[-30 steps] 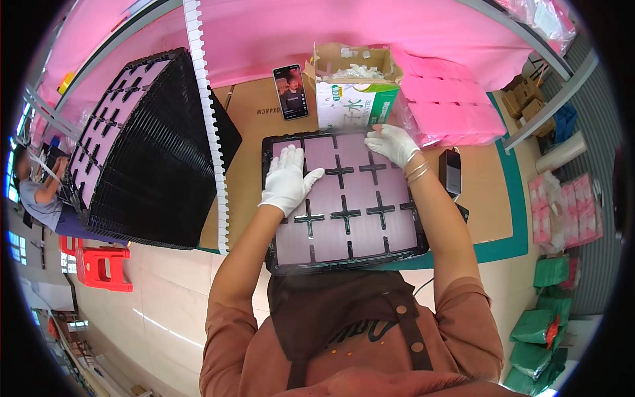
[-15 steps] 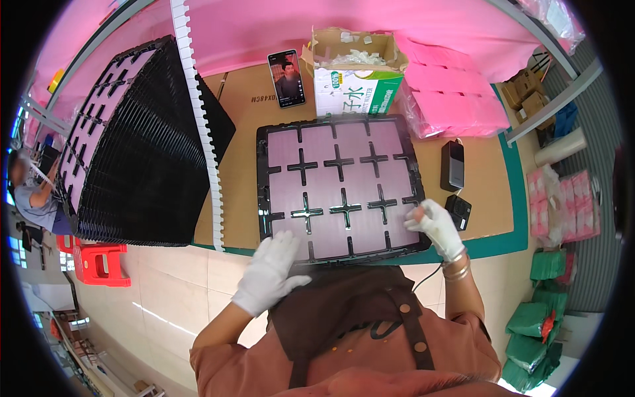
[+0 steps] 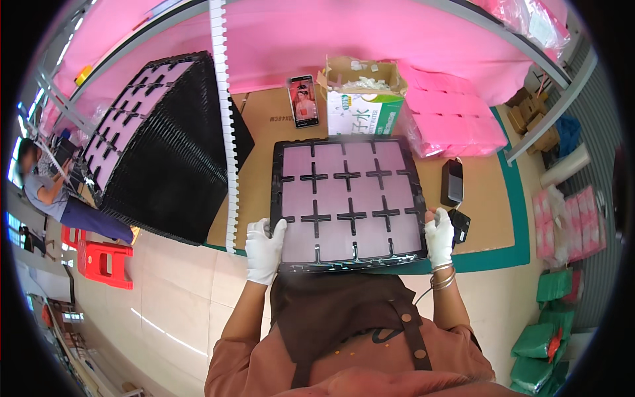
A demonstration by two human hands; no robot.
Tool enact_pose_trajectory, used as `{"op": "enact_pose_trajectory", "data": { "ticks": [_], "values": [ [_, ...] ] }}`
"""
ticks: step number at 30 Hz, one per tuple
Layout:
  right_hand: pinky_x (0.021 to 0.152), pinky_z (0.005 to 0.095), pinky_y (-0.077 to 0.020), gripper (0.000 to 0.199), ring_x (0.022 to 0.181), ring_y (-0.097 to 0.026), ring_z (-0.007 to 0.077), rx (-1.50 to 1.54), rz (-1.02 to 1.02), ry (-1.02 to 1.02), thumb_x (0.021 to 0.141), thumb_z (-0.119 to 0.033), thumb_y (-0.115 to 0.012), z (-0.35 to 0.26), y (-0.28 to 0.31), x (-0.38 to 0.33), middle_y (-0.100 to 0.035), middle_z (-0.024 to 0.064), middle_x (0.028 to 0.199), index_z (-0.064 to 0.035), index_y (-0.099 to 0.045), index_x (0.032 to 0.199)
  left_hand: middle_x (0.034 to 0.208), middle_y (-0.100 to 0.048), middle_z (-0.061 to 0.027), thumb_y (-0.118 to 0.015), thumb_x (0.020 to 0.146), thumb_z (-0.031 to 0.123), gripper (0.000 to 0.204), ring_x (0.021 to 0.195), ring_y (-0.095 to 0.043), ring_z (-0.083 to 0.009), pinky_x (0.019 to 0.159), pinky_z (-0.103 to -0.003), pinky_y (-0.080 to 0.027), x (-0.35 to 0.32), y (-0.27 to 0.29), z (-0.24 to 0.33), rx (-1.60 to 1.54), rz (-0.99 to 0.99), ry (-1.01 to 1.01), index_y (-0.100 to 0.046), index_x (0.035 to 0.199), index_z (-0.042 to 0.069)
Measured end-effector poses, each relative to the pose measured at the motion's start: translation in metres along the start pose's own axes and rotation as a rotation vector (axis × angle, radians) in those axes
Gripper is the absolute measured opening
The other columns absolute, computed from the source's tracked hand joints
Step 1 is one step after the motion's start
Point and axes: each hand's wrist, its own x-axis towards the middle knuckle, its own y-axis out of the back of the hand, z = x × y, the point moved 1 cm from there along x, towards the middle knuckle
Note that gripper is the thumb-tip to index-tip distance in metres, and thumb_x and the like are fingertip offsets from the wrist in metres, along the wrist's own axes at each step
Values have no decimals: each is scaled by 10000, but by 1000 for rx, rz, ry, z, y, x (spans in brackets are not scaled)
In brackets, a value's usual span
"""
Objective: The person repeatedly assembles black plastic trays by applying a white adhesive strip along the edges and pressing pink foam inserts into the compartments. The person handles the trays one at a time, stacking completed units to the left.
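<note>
A black plastic tray lies in front of me, its pale purple sheets divided by black cross-shaped ribs. My left hand, in a white glove, is closed on the tray's left side near the front corner, thumb toward the tray. On the opposite side my right hand, also gloved with some fingertip skin bare, grips the right edge. Both hands' fingers are partly hidden at the rim. A black box-shaped device sits just beside my right hand.
A tall leaning stack of similar black trays stands left, behind a white notched strip. Behind my tray are a phone, an open carton and pink wrapped packs. A power bank lies right. Another person sits far left beside red stools.
My left hand has moved from lying flat at the tray's front edge to gripping its left side. My right hand has closed on the right edge. The whole view has shifted slightly.
</note>
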Motion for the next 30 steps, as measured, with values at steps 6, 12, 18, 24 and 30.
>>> {"op": "enact_pose_trajectory", "data": {
  "ticks": [6, 12, 18, 24, 30],
  "values": [
    [912, 344, -460, 517, 1014, -607, 241, 308, -27, 101, 939, -444, -586, -56, 39, -28, -625, 167, 1116, 36, -533, 1121, 1056, -595, -63, -751, 806, 83, 440, 943, -564, -131, 856, -282, -465, -36, 50, 20, -823, -133, 79, -499, 1159, 7],
    [1018, 420, -424, 636, 1141, -569, 293, 727, -66, 274, 915, -559, -558, -114, 42, -33, -562, 206, 1239, 10, -498, 1195, 1134, -583, -41, -684, 828, 76, 471, 1010, -543, -118, 910, -266, -440, -45, 189, 68, -775, 371, -132, -517, 1264, 16],
    [895, 322, -498, 272, 955, -642, 202, 574, -356, 137, 972, -246, -573, -102, 8, -34, -651, 130, 1071, 8, -573, 1069, 1193, -589, -102, -617, 898, 178, 503, 1014, -613, -180, 850, -306, -512, 38, 304, 49, -754, 605, -99, -470, 1346, 2],
    [856, 285, -489, 140, 919, -642, 170, 447, -552, 85, 937, -98, -586, -87, -14, -47, -665, 94, 1024, 10, -611, 1022, 864, -631, 1, -666, 852, 152, 235, 683, -595, -90, 624, -262, -508, 110, 363, -21, -702, 556, 5, -611, 1067, 75],
    [824, 272, -483, 148, 891, -638, 148, 367, -560, 100, 933, -113, -595, -78, -16, -38, -671, 68, 983, -2, -623, 1026, 714, -538, 94, -717, 808, 301, 140, 609, -474, -41, 559, -232, -326, 140, 351, -58, -701, 445, 164, -629, 850, 201]
  ]
}}
